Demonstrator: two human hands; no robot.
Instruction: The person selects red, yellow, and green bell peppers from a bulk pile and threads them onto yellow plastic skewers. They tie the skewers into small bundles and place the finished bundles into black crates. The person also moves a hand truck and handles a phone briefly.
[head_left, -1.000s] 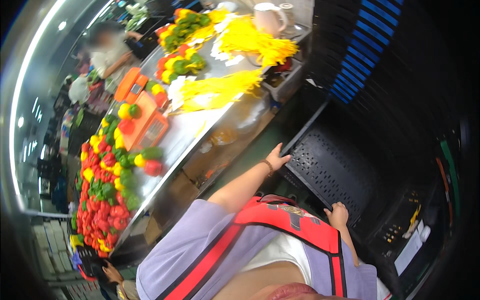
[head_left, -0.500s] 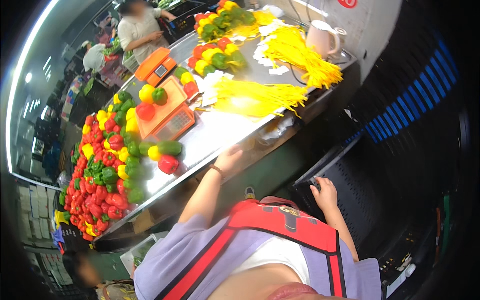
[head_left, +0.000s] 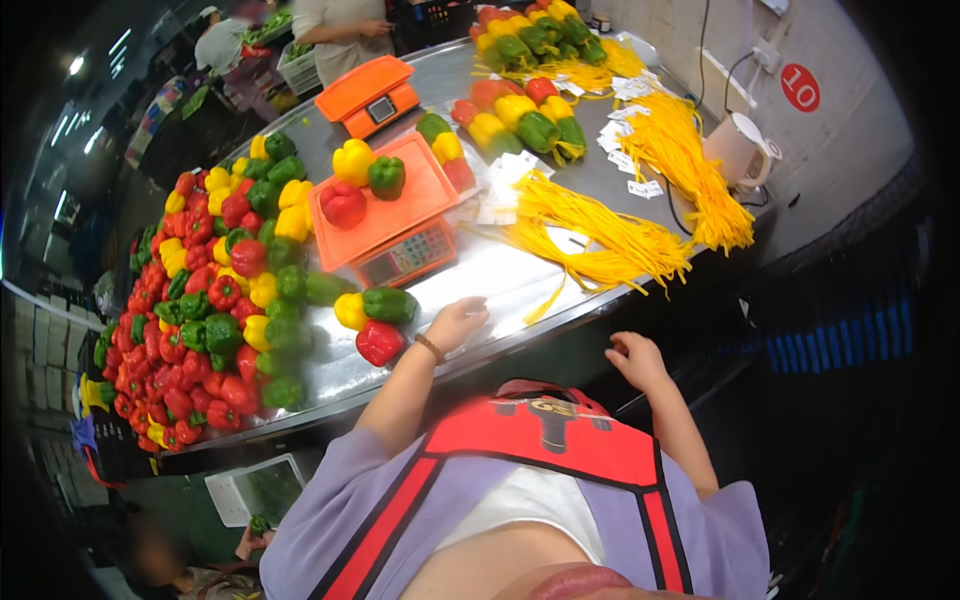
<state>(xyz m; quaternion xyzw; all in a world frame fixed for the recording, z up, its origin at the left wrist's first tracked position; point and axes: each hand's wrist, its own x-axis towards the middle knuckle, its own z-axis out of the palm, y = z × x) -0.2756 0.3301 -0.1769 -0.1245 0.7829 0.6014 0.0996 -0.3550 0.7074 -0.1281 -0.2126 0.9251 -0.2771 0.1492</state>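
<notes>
My left hand [head_left: 458,322] is over the front edge of the metal table [head_left: 345,345], fingers stretched out and nothing in them. A red bell pepper [head_left: 380,343] lies just left of it, beside a yellow pepper [head_left: 351,311] and a green pepper [head_left: 389,304]. My right hand [head_left: 640,362] hangs in the air in front of the table, empty, its fingers loosely bent and apart. Beyond the left hand stands an orange scale [head_left: 408,250], with a red [head_left: 343,205], a yellow [head_left: 353,161] and a green pepper [head_left: 387,177] on its tray. Yellow net bags [head_left: 600,235] with white tags lie to the right.
A big heap of mixed bell peppers [head_left: 190,340] covers the table's left end. Sorted groups of peppers [head_left: 530,120], a second orange scale [head_left: 368,95], more net bags [head_left: 690,160] and a pale jug [head_left: 735,150] stand farther back. A person [head_left: 345,30] stands across the table.
My view has swung to the right and closer to the table. The left hand now reaches over the table edge near the red pepper; the right hand has moved away from the dark crate toward the table.
</notes>
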